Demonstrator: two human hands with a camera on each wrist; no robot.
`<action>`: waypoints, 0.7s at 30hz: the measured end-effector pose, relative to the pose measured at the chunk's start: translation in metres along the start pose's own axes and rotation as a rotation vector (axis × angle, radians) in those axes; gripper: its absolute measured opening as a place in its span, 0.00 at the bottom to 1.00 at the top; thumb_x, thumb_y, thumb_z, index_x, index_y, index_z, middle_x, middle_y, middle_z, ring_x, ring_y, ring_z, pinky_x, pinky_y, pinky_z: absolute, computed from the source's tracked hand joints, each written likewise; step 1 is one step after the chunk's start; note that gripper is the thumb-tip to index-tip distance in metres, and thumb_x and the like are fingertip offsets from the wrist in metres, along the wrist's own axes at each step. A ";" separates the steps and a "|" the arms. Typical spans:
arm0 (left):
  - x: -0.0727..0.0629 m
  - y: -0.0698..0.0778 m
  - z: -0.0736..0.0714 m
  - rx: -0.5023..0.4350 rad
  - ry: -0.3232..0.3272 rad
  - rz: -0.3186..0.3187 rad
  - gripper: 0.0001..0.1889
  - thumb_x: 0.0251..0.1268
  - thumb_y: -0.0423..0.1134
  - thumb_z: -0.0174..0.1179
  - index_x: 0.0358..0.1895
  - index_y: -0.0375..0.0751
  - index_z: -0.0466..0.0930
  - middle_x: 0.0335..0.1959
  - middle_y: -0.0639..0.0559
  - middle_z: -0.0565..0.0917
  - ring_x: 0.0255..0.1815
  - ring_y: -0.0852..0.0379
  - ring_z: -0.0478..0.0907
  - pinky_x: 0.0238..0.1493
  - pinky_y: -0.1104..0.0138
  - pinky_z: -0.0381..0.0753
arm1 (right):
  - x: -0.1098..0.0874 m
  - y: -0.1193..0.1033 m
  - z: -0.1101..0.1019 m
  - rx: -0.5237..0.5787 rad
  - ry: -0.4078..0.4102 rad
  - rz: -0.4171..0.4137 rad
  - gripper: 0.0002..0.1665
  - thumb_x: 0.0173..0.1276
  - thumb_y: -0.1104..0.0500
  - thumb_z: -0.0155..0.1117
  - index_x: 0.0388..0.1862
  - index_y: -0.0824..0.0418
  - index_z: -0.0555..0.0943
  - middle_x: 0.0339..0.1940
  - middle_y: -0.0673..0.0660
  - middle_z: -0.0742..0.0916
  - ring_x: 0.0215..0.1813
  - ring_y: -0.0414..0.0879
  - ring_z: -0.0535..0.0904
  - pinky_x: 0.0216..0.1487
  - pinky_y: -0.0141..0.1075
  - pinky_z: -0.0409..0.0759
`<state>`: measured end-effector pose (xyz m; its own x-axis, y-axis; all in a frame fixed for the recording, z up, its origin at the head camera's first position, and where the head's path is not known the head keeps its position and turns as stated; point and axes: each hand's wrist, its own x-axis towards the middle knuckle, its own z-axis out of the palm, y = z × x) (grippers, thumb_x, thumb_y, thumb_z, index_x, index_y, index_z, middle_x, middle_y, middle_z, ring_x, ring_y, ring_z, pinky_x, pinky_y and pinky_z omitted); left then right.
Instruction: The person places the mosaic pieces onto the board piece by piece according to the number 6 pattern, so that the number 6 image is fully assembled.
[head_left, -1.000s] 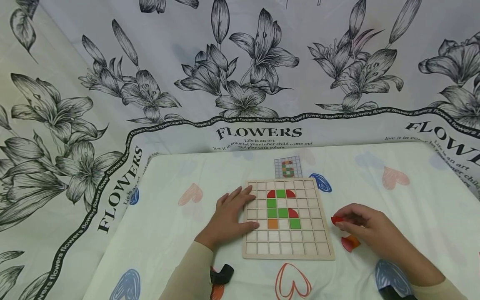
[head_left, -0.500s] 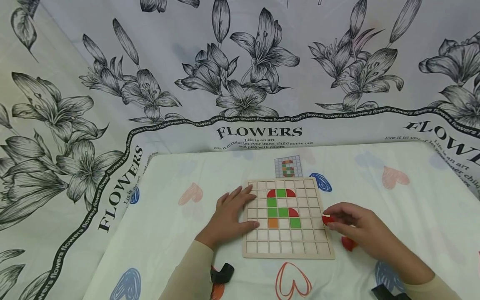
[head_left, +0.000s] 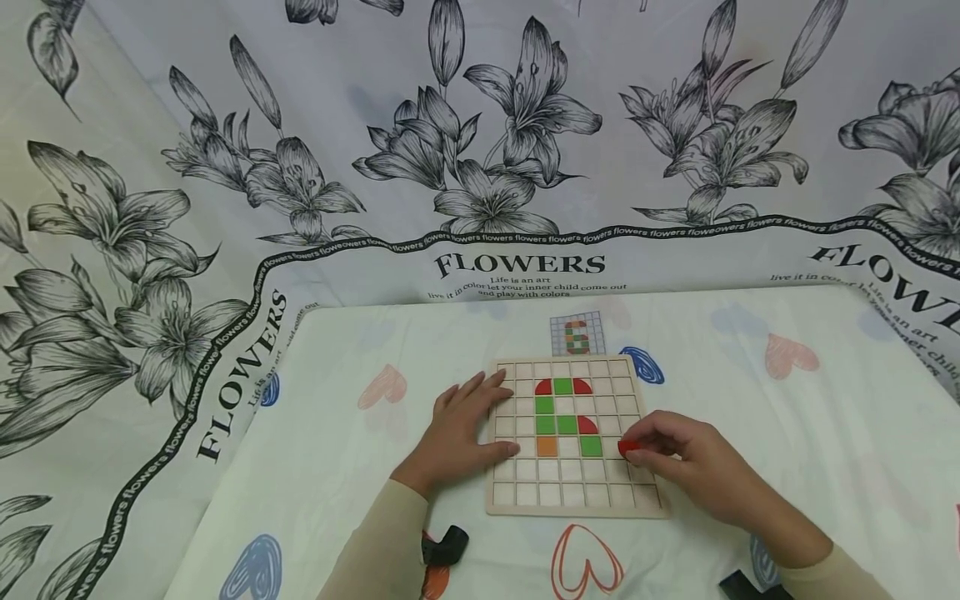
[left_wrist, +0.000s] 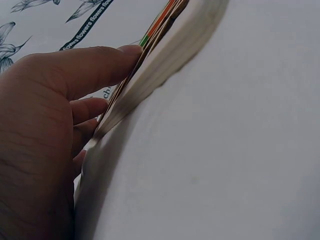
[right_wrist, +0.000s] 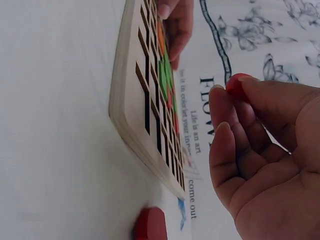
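Observation:
A wooden grid board [head_left: 577,512] lies on the table, with several green squares [head_left: 591,447], an orange square [head_left: 547,447] and red quarter-round pieces [head_left: 587,425] set in its cells. My left hand [head_left: 457,433] rests on the board's left edge, fingers spread and thumb on the rim. Between thumb and fingertips, my right hand [head_left: 697,458] pinches a small red piece [right_wrist: 237,86] over the board's right side. Its full shape is partly covered by the fingers. Another red piece [right_wrist: 151,225] lies on the table near the board in the right wrist view; the right hand hides it in the head view.
Just behind the board lies a small pattern card [head_left: 558,335] with a coloured grid figure. The table is covered with a pale cloth [head_left: 375,467] printed with hearts. A flower-printed curtain [head_left: 390,200] hangs behind it.
My right hand has moved left with the red piece, from beside the board to over its right side. The loose pieces near it are now hidden in the head view. My left hand stays put.

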<state>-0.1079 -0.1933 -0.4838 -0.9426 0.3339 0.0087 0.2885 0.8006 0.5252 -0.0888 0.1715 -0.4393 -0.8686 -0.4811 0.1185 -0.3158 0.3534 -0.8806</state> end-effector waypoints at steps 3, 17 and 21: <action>0.000 0.000 0.000 0.000 -0.002 -0.002 0.41 0.65 0.66 0.68 0.81 0.61 0.72 0.88 0.69 0.56 0.88 0.61 0.43 0.83 0.50 0.37 | 0.002 -0.003 0.005 0.016 -0.023 0.022 0.10 0.73 0.64 0.77 0.50 0.55 0.89 0.44 0.47 0.91 0.42 0.43 0.88 0.47 0.34 0.86; 0.000 0.001 -0.001 -0.003 -0.007 0.000 0.41 0.65 0.66 0.69 0.81 0.61 0.71 0.88 0.69 0.55 0.88 0.60 0.43 0.83 0.50 0.37 | 0.016 -0.017 0.027 0.052 -0.066 0.020 0.07 0.74 0.61 0.78 0.47 0.52 0.89 0.44 0.47 0.89 0.43 0.44 0.85 0.48 0.35 0.87; 0.000 0.001 -0.002 -0.002 -0.010 -0.005 0.42 0.65 0.66 0.68 0.81 0.61 0.71 0.88 0.69 0.55 0.88 0.60 0.43 0.83 0.51 0.36 | 0.020 -0.018 0.033 0.059 -0.070 0.001 0.06 0.74 0.59 0.78 0.46 0.51 0.89 0.42 0.45 0.89 0.42 0.44 0.85 0.47 0.35 0.86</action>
<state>-0.1077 -0.1931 -0.4816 -0.9421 0.3352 -0.0025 0.2836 0.8011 0.5271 -0.0874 0.1292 -0.4358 -0.8396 -0.5361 0.0874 -0.2904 0.3071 -0.9063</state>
